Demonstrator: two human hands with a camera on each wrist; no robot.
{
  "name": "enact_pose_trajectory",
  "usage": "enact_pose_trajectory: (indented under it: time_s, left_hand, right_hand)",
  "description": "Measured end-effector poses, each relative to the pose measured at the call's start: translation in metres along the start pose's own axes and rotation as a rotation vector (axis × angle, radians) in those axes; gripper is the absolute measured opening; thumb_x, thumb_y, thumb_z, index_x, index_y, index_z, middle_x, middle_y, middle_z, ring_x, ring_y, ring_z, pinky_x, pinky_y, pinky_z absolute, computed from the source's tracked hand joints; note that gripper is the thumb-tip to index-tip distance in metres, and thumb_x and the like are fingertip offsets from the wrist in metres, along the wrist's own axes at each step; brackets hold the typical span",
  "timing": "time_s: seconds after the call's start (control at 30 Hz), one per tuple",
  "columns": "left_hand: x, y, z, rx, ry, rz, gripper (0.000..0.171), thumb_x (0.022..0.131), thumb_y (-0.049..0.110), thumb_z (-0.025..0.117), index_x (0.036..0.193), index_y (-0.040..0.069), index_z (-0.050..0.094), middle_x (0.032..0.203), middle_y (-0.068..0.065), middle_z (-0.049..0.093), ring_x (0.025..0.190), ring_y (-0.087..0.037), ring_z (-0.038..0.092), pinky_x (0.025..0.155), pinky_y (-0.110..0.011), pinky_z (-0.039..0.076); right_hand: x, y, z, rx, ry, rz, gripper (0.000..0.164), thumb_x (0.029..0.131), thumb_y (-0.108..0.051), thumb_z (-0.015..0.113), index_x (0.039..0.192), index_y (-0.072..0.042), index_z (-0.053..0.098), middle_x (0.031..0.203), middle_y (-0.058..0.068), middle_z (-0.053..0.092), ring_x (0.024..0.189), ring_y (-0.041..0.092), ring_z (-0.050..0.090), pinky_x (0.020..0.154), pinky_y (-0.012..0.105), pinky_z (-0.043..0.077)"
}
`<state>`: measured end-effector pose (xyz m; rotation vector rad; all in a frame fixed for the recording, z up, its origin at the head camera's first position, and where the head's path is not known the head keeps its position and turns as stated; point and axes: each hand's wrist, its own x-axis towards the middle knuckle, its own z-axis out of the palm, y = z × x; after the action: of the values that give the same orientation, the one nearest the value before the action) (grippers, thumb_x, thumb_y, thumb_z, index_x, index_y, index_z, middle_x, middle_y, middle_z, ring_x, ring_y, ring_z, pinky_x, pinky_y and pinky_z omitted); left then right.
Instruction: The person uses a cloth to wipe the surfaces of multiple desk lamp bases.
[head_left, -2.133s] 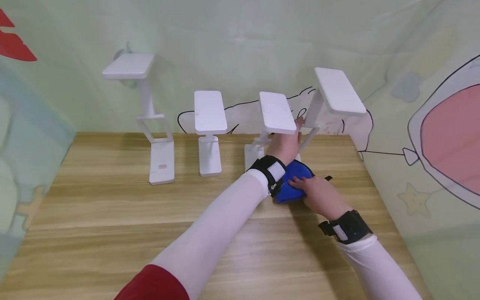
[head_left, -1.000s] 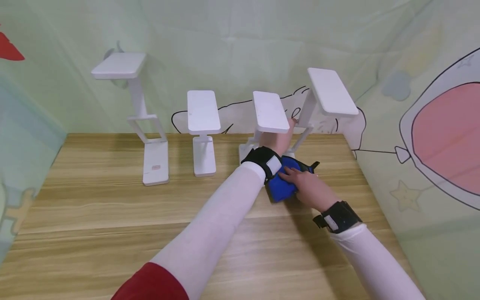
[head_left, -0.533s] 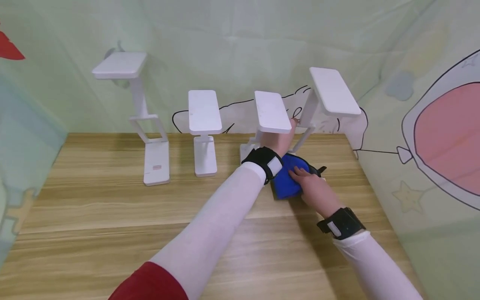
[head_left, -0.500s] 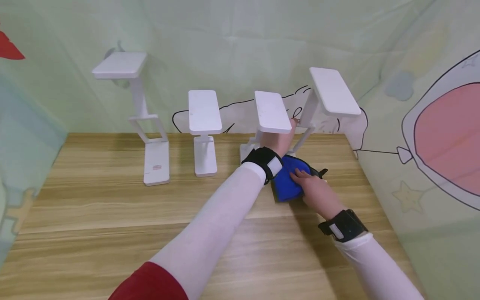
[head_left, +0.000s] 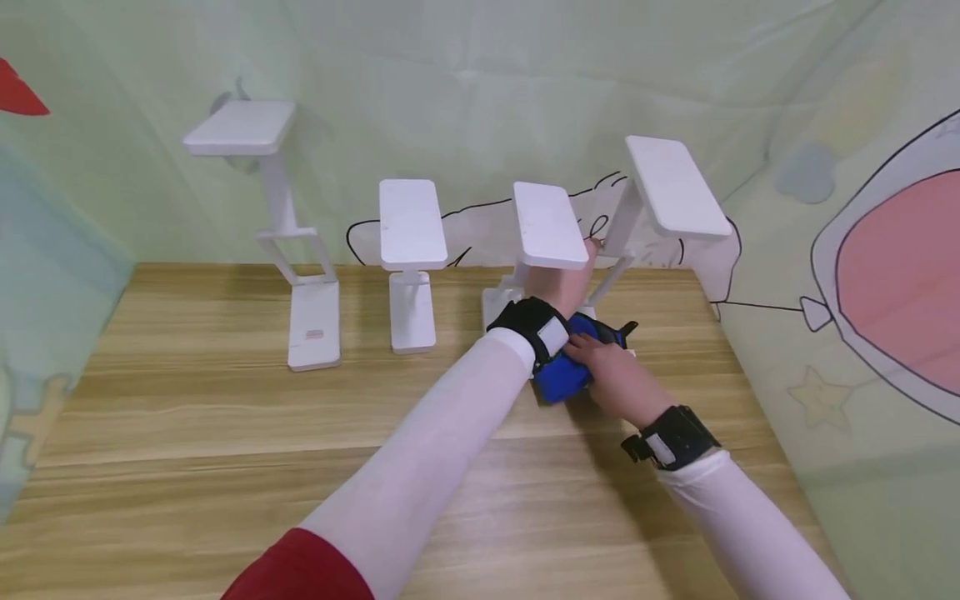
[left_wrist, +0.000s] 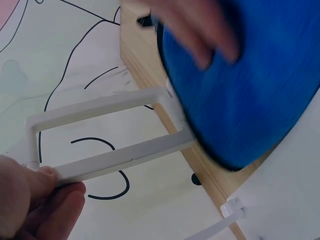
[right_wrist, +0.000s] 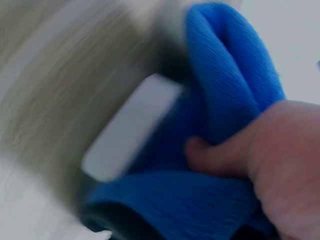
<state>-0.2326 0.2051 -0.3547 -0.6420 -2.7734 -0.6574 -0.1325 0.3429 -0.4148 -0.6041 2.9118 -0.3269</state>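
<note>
My left hand [head_left: 562, 283] reaches behind the second stand from the right. In the left wrist view, its thumb and fingers pinch the open white frame [left_wrist: 120, 157] of the rightmost phone stand [head_left: 678, 187]. A blue cloth [head_left: 557, 382] with a dark edge lies over that stand's base. My right hand [head_left: 618, 379] grips the cloth against the base. In the right wrist view, its thumb [right_wrist: 220, 157] presses into the folded cloth beside the base's white end [right_wrist: 132, 127]. The rest of the base is hidden under the cloth.
Three more white phone stands share the wooden table [head_left: 262, 483]: a tall one at the far left [head_left: 243, 129], a shorter one in the middle [head_left: 412, 223], and another under my left forearm [head_left: 550, 225]. Printed fabric walls [head_left: 450, 100] border the back and sides.
Over the base, the right hand and blue cloth have shifted back and forth, now a little left and more bunched. The left hand keeps its hold on the stand's frame.
</note>
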Motion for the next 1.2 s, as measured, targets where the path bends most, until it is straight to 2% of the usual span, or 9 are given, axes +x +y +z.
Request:
enact_pose_trajectory:
  time_s: [0.13, 0.3, 0.43, 0.67, 0.73, 0.77, 0.87, 0.93, 1.2]
  left_hand:
    - [-0.001, 0.002, 0.001, 0.105, -0.018, 0.063, 0.029, 0.116, 0.021, 0.05, 0.132, 0.016, 0.073, 0.126, -0.001, 0.075, 0.114, -0.016, 0.071, 0.093, -0.026, 0.055]
    - [0.001, 0.001, 0.002, 0.202, 0.016, 0.105, 0.03, 0.116, 0.018, 0.05, 0.135, 0.016, 0.073, 0.127, -0.001, 0.075, 0.116, -0.016, 0.071, 0.097, -0.027, 0.055]
    - [0.003, -0.001, 0.003, 0.143, 0.032, 0.08, 0.03, 0.116, 0.018, 0.05, 0.132, 0.015, 0.074, 0.126, -0.003, 0.076, 0.116, -0.017, 0.071, 0.097, -0.028, 0.055]
    - [0.002, -0.002, 0.004, -0.055, 0.017, -0.008, 0.03, 0.116, 0.023, 0.05, 0.128, 0.011, 0.075, 0.121, -0.004, 0.076, 0.111, -0.017, 0.072, 0.092, -0.027, 0.056]
    - [0.001, -0.001, 0.004, -0.03, 0.019, 0.003, 0.03, 0.116, 0.022, 0.05, 0.129, 0.012, 0.075, 0.121, -0.004, 0.076, 0.11, -0.016, 0.072, 0.091, -0.027, 0.056]
    - [0.001, 0.0, 0.004, 0.032, 0.023, 0.027, 0.03, 0.116, 0.02, 0.049, 0.13, 0.013, 0.075, 0.122, -0.004, 0.076, 0.11, -0.016, 0.072, 0.091, -0.027, 0.056]
    - [0.002, 0.002, 0.005, 0.233, 0.056, 0.104, 0.031, 0.116, 0.015, 0.048, 0.134, 0.017, 0.073, 0.124, -0.002, 0.076, 0.11, -0.016, 0.073, 0.091, -0.028, 0.057]
    - [0.002, 0.004, 0.005, 0.273, 0.064, 0.124, 0.032, 0.116, 0.014, 0.048, 0.135, 0.019, 0.073, 0.124, -0.002, 0.076, 0.11, -0.016, 0.073, 0.089, -0.028, 0.058]
    - [0.003, 0.012, 0.004, 0.251, 0.034, 0.113, 0.033, 0.116, 0.016, 0.048, 0.137, 0.02, 0.073, 0.127, -0.002, 0.074, 0.113, -0.015, 0.071, 0.091, -0.027, 0.057]
  right_hand:
    - [0.008, 0.016, 0.007, 0.016, 0.052, 0.058, 0.057, 0.087, 0.019, 0.062, 0.143, 0.01, 0.061, 0.155, 0.031, 0.051, 0.141, 0.051, 0.051, 0.111, 0.061, 0.044]
    - [0.0, 0.022, 0.008, -0.016, 0.07, 0.084, 0.059, 0.088, 0.016, 0.065, 0.146, 0.009, 0.059, 0.154, 0.033, 0.051, 0.139, 0.053, 0.051, 0.108, 0.062, 0.046]
    - [-0.015, 0.015, 0.002, -0.058, 0.04, 0.107, 0.061, 0.085, 0.018, 0.06, 0.145, 0.009, 0.061, 0.151, 0.035, 0.052, 0.135, 0.055, 0.054, 0.103, 0.065, 0.049]
    - [-0.041, -0.013, -0.019, -0.12, -0.171, 0.063, 0.056, 0.092, 0.018, 0.061, 0.145, 0.003, 0.063, 0.15, 0.032, 0.055, 0.136, 0.053, 0.054, 0.102, 0.062, 0.051]
    - [-0.042, -0.018, -0.022, -0.124, -0.204, 0.022, 0.055, 0.092, 0.018, 0.061, 0.145, 0.002, 0.064, 0.149, 0.032, 0.057, 0.136, 0.054, 0.054, 0.104, 0.063, 0.05]
    - [-0.041, -0.018, -0.024, -0.115, -0.207, 0.004, 0.057, 0.091, 0.018, 0.061, 0.145, 0.002, 0.064, 0.148, 0.032, 0.057, 0.136, 0.053, 0.054, 0.105, 0.063, 0.049]
    - [-0.032, -0.011, -0.023, -0.076, -0.167, -0.05, 0.063, 0.084, 0.022, 0.057, 0.143, 0.003, 0.065, 0.147, 0.031, 0.059, 0.135, 0.053, 0.055, 0.106, 0.063, 0.048]
    - [-0.025, -0.002, -0.022, -0.038, -0.131, -0.056, 0.068, 0.079, 0.024, 0.054, 0.143, 0.002, 0.066, 0.147, 0.03, 0.059, 0.134, 0.053, 0.056, 0.106, 0.062, 0.048]
    - [-0.003, 0.018, -0.011, 0.032, -0.013, 0.025, 0.061, 0.083, 0.021, 0.057, 0.143, 0.01, 0.061, 0.154, 0.031, 0.052, 0.143, 0.052, 0.048, 0.113, 0.063, 0.041]
